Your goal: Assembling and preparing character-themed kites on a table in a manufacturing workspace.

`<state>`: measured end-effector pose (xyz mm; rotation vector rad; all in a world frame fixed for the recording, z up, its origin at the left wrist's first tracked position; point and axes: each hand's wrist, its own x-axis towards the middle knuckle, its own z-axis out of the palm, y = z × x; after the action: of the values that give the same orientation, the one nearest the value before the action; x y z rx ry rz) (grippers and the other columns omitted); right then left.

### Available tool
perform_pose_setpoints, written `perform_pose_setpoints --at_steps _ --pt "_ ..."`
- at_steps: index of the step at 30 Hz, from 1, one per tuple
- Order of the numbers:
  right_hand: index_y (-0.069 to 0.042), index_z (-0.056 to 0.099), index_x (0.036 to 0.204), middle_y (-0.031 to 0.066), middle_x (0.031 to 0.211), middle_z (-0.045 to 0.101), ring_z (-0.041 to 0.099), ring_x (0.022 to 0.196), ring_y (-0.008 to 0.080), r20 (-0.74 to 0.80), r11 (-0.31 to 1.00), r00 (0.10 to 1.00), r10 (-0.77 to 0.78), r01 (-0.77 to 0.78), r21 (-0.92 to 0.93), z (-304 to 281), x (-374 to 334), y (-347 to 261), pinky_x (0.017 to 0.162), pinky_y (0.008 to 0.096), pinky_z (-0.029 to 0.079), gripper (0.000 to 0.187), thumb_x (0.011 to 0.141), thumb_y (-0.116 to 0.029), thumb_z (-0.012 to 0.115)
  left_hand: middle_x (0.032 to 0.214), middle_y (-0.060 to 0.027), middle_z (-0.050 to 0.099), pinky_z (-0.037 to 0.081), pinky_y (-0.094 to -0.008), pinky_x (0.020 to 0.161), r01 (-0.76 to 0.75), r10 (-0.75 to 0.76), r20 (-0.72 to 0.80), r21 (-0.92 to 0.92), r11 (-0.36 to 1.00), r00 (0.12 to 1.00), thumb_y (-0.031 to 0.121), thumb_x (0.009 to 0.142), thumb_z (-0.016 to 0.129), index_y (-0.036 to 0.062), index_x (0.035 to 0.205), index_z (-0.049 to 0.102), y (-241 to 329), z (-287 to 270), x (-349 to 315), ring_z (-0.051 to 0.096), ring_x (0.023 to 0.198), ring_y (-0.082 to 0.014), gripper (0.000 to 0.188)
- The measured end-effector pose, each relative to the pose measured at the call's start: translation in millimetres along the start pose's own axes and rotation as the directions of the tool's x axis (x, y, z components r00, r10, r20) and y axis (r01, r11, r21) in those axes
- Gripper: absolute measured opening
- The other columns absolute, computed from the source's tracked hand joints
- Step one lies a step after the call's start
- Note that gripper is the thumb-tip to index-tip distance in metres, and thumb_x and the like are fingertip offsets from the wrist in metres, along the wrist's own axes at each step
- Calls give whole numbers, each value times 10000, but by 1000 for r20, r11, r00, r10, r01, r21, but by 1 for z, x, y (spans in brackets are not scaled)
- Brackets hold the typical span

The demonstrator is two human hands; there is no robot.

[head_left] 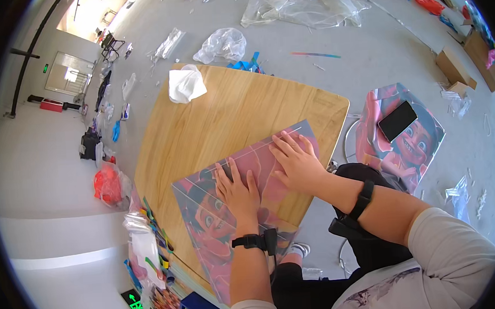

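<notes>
A printed cartoon picture sheet, pinkish with fine light lines across it, lies slanted on the wooden table in front of me. My left hand rests palm down on the middle of the sheet, fingers stretched toward its far edge. Farther right, my right hand presses flat near the sheet's far right corner, fingers spread. Neither hand grips anything. Both wrists wear black straps, and my forearms cover part of the print.
A similar cartoon sheet lies right of the table, with a black phone on it. White crumpled tissue sits at the table's far left. Clear plastic and cardboard litter the floor. Colourful items line the left edge.
</notes>
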<state>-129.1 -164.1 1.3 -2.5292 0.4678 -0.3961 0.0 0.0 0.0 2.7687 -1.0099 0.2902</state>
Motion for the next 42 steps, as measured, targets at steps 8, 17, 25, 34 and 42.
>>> perform_pose_setpoints --at_steps 8,17,25,34,42 --pt "-38 482 1471 135 1584 400 273 1529 308 -12 1000 1000 4 -4 16 -3 2 -1 1216 604 177 652 913 -339 634 1609 -264 324 207 -514 1202 -3 3 -11 -18 1000 1000 404 1025 524 145 1565 421 3 -1 1 311 1478 -433 607" --pt "-92 517 1440 119 1452 541 424 1434 274 -81 975 995 -50 67 212 -20 5 -12 1189 608 198 583 877 -188 636 1628 -261 282 184 -558 1198 75 -92 -120 -137 988 988 428 1016 539 104 1585 359 -5 -21 -6 289 1491 -421 679" --pt "-89 541 1417 131 934 665 654 833 260 -11 881 997 -76 72 467 -46 -18 3 761 372 514 538 891 -89 653 1560 -232 397 302 -479 1175 172 -402 -427 -482 859 810 218 992 608 6 1541 364 -31 -107 -102 405 1423 -384 637" --pt "-59 621 1320 51 674 622 591 593 147 453 859 866 -213 -54 509 -122 -118 -3 571 312 461 379 945 -100 655 1147 -123 607 481 -415 908 559 -820 -497 -610 562 282 147 938 635 29 1400 527 -110 -180 -363 609 992 -239 488" --pt "-59 728 1081 79 626 591 574 534 165 217 889 927 -305 196 413 -118 -181 -8 531 313 444 177 909 -75 692 1173 -90 652 501 -456 877 840 -848 -514 -397 369 130 283 948 624 167 1251 688 -198 -169 -461 629 1033 -297 331"
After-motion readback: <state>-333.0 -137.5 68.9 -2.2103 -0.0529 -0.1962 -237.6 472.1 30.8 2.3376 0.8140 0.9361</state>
